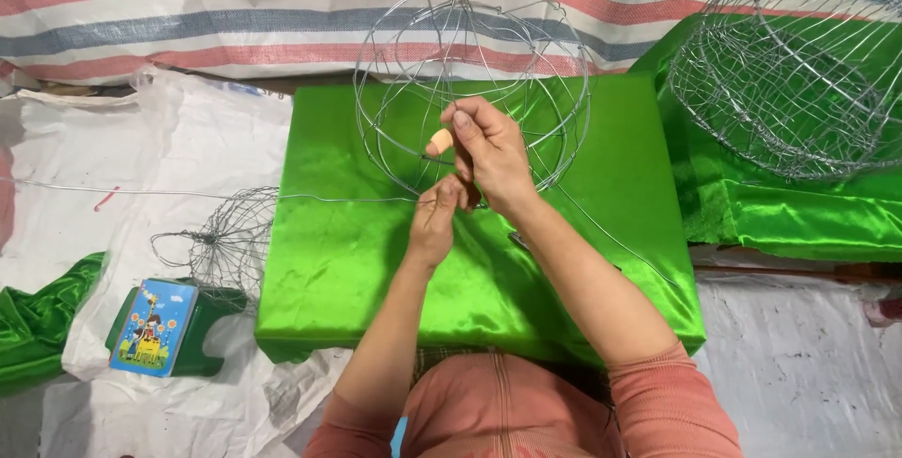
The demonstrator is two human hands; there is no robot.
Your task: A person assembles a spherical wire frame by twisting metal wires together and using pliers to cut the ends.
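Note:
A round wire frame (470, 73) of thin silver wire stands on a table covered in shiny green cloth (329, 261). My right hand (489, 153) grips the frame's lower rim, a bandage on one fingertip. My left hand (437, 218) sits just below it, pinching a long loose wire (188, 193) that runs off to the left across the cloth and the floor sheet. Both hands meet at the same spot on the rim.
A stack of finished wire baskets (799, 73) rests on a green-draped surface at the right. A small wire basket (225, 242) lies at the table's left edge, beside a blue printed box (153, 326). White plastic sheeting covers the floor; a striped tarp hangs behind.

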